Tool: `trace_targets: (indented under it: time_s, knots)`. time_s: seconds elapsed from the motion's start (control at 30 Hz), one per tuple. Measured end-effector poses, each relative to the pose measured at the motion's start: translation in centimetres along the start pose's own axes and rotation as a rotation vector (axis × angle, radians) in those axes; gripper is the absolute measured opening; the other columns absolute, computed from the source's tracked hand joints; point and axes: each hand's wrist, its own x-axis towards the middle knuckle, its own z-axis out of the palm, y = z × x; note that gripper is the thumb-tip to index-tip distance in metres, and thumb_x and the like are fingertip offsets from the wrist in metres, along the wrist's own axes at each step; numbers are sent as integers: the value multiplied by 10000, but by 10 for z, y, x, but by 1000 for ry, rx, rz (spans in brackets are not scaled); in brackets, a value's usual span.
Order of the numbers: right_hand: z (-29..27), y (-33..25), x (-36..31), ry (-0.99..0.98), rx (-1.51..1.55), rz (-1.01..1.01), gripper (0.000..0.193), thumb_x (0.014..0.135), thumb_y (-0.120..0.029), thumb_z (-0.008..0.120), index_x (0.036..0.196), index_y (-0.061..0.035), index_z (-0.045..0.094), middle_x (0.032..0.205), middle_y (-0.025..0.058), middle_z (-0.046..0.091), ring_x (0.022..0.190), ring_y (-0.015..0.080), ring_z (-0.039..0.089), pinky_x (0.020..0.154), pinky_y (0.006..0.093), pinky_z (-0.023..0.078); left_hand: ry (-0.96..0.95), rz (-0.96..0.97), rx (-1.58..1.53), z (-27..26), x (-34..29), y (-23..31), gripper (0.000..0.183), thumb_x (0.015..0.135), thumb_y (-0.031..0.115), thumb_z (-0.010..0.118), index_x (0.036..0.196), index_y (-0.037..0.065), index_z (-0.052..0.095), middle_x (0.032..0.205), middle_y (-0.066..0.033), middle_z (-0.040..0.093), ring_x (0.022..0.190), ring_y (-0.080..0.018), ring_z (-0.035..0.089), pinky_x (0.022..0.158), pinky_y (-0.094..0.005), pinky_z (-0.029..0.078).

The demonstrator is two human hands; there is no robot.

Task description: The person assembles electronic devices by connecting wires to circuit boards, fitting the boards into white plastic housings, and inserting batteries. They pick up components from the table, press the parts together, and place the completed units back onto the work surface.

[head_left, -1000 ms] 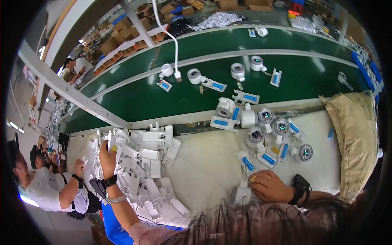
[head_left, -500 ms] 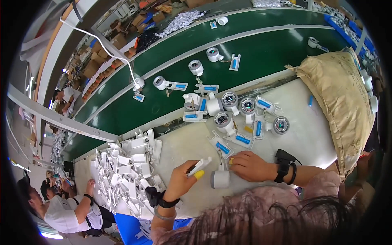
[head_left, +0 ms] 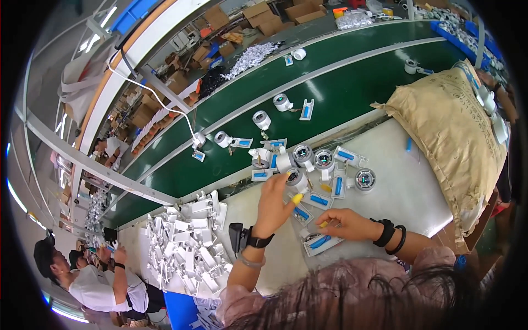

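Note:
My left hand point(head_left: 275, 204) reaches over a white round housing point(head_left: 297, 179) with a dark face in the near part of a cluster. Its thumb and fingertip, in yellow finger covers, are apart beside the housing, and it grips nothing I can see. My right hand point(head_left: 352, 224) has loosely bent, parted fingers just over a white plastic bracket point(head_left: 314, 252) that carries a blue cylinder point(head_left: 319, 241). The bracket lies on the pale table. Similar brackets with blue cylinders lie just beyond, one of them point(head_left: 319, 201) close to my left thumb.
A heap of white plastic parts point(head_left: 190, 242) covers the table's left side. Across the back runs a green conveyor point(head_left: 220, 165) carrying several housings. A brown sack point(head_left: 445, 137) stands at right. One person point(head_left: 93, 289) works at far left. A loose blue cylinder point(head_left: 408, 144) lies near the sack.
My left hand has let go of a white plastic part and moved up and right to the housings. A bracket with a blue cylinder now shows by my right hand; the nearest white housing no longer shows.

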Motion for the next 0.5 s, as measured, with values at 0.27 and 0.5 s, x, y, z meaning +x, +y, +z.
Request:
trace_targets:
  time_s: [0.27,0.5]
  knots:
    - [-13,5,-16,364,573,79,240,958,-210,593,1140,-56,621,1043,3,653,807,52,573,641,189,447,-125,-204,-17,47,25,-8,730,673,162,771,1323,74,451,1337,-159,431,1146,-373,516,940,-406,459]
    - [-25,15,-19,336,598,144,260,983,-243,548,1174,-79,615,1117,-15,615,957,64,552,766,239,458,173,-238,-350,36,13,9,687,679,103,748,1305,59,466,1271,-162,457,1159,-316,501,968,-373,443]
